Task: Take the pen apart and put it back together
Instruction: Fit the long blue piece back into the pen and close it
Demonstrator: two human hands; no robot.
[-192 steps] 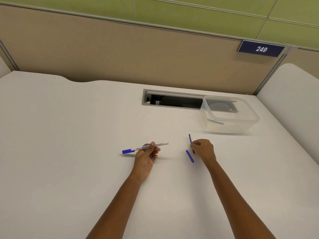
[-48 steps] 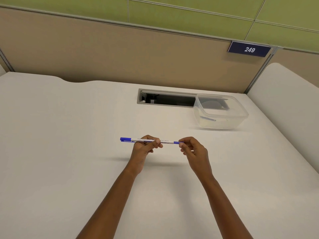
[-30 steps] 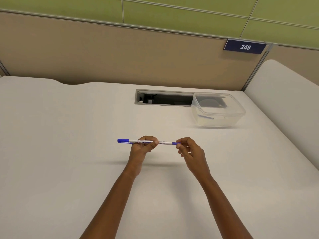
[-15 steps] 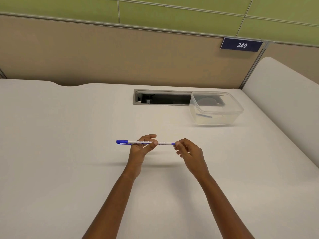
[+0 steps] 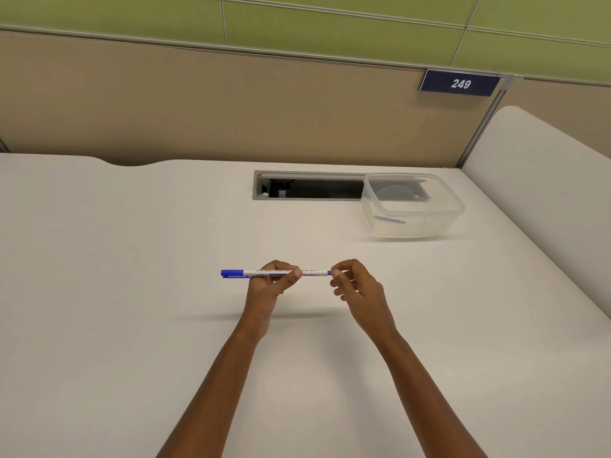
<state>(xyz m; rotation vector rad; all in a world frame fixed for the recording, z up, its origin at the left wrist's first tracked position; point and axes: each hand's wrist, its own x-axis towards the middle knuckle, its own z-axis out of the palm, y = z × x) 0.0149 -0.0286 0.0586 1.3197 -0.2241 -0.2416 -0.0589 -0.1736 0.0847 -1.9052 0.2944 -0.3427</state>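
A white pen [image 5: 264, 272] with blue print and a blue cap at its left end is held level above the white desk [image 5: 132, 325]. My left hand [image 5: 269, 292] pinches the barrel near its middle between thumb and fingers. My right hand [image 5: 355, 290] grips the small blue piece at the pen's right end with thumb and forefinger. The two hands are a short way apart along the barrel. The tip of that right end is hidden by my fingers.
A clear plastic container [image 5: 411, 206] with a small dark item inside stands at the back right, partly over a rectangular cable slot [image 5: 307, 186] in the desk. A tan partition [image 5: 231, 110] closes the back, and a white divider [image 5: 545, 193] rises at the right.
Earlier the blue end pieces lay on the desk by my right hand; now my right hand holds one at the barrel's right end. Over the last second both hands stay nearly still.
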